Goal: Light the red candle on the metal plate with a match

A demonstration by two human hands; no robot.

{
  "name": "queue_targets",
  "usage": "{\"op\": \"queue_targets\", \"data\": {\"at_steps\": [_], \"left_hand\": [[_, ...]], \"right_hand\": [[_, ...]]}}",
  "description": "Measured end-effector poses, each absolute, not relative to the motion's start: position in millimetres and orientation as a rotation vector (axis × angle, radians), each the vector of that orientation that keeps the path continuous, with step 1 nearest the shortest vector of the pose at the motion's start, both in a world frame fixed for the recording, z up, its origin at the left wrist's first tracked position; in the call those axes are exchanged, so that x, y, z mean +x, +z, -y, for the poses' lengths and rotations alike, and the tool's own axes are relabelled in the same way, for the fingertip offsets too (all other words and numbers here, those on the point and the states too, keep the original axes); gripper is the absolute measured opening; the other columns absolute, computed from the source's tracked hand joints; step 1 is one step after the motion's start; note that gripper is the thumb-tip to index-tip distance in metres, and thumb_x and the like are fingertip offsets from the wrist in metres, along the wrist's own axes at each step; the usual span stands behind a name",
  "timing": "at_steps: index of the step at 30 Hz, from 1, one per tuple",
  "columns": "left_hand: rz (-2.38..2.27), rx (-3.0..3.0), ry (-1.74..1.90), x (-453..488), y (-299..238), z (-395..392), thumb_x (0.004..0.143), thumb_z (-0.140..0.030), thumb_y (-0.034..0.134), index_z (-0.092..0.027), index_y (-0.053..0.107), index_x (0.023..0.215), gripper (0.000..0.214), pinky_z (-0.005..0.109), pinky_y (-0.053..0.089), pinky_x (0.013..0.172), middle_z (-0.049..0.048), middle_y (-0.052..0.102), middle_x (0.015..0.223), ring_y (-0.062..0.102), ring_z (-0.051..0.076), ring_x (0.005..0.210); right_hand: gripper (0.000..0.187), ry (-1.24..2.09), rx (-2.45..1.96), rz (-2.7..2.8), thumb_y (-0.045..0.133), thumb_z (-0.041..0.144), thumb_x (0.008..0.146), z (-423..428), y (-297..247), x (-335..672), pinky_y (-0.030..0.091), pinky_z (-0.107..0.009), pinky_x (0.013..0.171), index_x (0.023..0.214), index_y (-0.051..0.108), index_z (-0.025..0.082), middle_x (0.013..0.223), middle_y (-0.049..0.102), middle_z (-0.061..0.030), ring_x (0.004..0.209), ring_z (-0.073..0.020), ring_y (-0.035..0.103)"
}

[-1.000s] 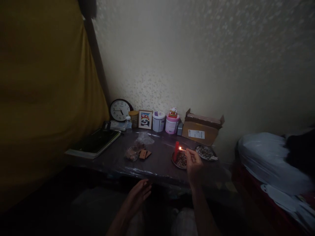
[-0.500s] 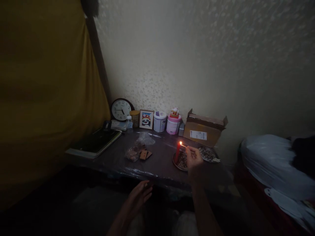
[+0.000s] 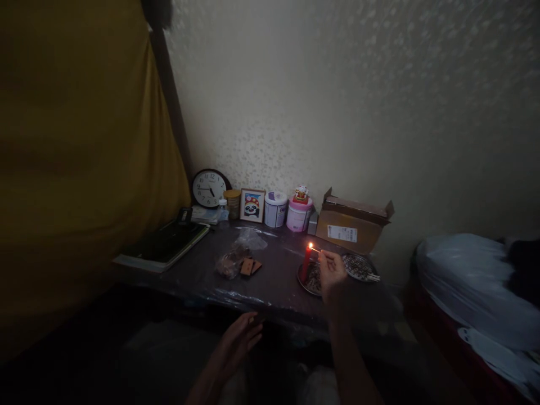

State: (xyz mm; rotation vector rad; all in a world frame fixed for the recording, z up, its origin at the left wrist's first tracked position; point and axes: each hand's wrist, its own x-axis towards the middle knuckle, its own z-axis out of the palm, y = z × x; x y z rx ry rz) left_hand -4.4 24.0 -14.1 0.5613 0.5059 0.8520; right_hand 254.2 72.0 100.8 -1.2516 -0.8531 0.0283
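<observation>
A thin match point(image 3: 315, 249) is pinched between the fingertips of my right hand point(image 3: 332, 271). Its far end meets a small bright flame at the top of an upright red candle point(image 3: 306, 264); whether the wick itself burns I cannot tell. The candle stands on a round plate point(image 3: 300, 280) of dark and pale bits, partly hidden behind my right hand. Lower down, in front of the table edge, my left hand point(image 3: 241, 336) hovers with its fingers loosely curved and apart, nothing visible in it.
On the dark table lie small brown pieces point(image 3: 248, 266), a clear plastic bag point(image 3: 250, 240) and a large book point(image 3: 166, 247). A second plate point(image 3: 358, 266) holds bits and pale sticks. Along the wall stand a clock point(image 3: 210, 189), a panda picture point(image 3: 252, 206), tins point(image 3: 275, 210) and a cardboard box point(image 3: 352, 224).
The view has shifted very slightly, so the table things sit a little further right. Both hands keep practically the same pose, and the flame stays at the candle's top.
</observation>
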Motion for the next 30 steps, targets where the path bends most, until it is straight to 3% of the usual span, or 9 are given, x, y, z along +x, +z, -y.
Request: {"op": "queue_targets", "data": {"at_steps": [30], "left_hand": [[-0.492, 0.564, 0.854, -4.4, -19.4, -25.4, 0.075, -0.034, 0.062, -0.025, 0.067, 0.095, 0.022, 0.04, 0.033, 0.1, 0.0048, 0.064, 0.116, 0.057, 0.023, 0.106]], "right_hand": [[0.022, 0.041, -1.261, 0.877, 0.06, 0.039, 0.073, -79.0, 96.7, 257.6, 0.049, -0.031, 0.069, 0.08, 0.062, 0.018, 0.077, 0.066, -0.0037, 0.071, -0.0167, 0.062]]}}
